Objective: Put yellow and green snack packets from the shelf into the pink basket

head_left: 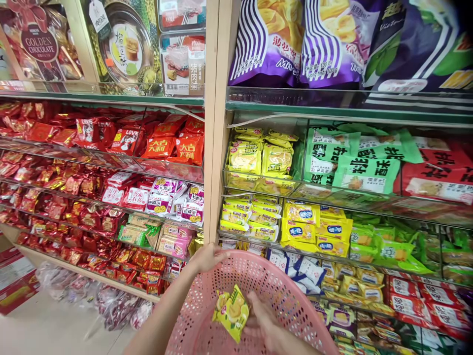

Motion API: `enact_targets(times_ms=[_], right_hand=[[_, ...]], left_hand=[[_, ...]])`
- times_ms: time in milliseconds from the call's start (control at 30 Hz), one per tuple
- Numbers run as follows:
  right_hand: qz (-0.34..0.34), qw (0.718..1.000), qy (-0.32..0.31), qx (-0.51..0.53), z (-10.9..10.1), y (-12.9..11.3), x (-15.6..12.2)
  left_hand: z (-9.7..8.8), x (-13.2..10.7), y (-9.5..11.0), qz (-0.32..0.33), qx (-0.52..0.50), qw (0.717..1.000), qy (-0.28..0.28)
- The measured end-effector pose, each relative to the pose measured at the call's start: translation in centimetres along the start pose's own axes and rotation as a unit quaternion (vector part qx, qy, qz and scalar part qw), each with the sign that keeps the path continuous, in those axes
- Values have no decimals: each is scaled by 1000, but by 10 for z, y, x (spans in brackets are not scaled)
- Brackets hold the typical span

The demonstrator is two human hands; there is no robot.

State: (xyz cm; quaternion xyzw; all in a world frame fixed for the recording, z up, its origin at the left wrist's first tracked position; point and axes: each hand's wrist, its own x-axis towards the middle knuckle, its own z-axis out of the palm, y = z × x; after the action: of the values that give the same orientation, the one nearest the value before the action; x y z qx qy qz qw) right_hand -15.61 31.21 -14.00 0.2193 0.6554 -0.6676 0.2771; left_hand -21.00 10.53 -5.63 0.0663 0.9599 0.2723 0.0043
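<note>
My left hand (pixel 210 258) is closed over the far rim of a pink perforated plastic basket (pixel 291 286). Inside the basket, my right hand (pixel 263 320) is curled at the right edge of a yellow snack packet (pixel 236 311), with the thumb above and the fingers below. Behind that packet, on its left, a second yellow packet (pixel 220 301) shows in part. Both have a biscuit picture printed on them. Similar yellow lemon snack packets (pixel 246 157) stand in a clear shelf bin ahead.
A wooden upright (pixel 214 128) divides the shelves. Red-wrapped sweets (pixel 158 146) fill the left tiers, green packets (pixel 369 170) and yellow packs (pixel 299 231) the right. Large purple chip bags (pixel 269 44) stand on top. Plastic-wrapped bundles (pixel 114 301) lie on the floor at left.
</note>
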Motion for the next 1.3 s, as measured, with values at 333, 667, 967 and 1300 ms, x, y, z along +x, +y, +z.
enact_targets(times_ms=[333, 667, 967, 1300], right_hand=[[1, 999, -34, -33, 0, 13, 4], [7, 989, -103, 105, 5, 4, -1], [-4, 989, -130, 64, 10, 14, 3], [-63, 991, -63, -103, 17, 24, 13]], left_hand=[[0, 1, 1, 2, 4, 1000, -7], [-3, -1, 5, -7, 2, 1000, -12], [-2, -2, 5, -15, 7, 1000, -8], [-2, -2, 7, -6, 16, 1000, -2]])
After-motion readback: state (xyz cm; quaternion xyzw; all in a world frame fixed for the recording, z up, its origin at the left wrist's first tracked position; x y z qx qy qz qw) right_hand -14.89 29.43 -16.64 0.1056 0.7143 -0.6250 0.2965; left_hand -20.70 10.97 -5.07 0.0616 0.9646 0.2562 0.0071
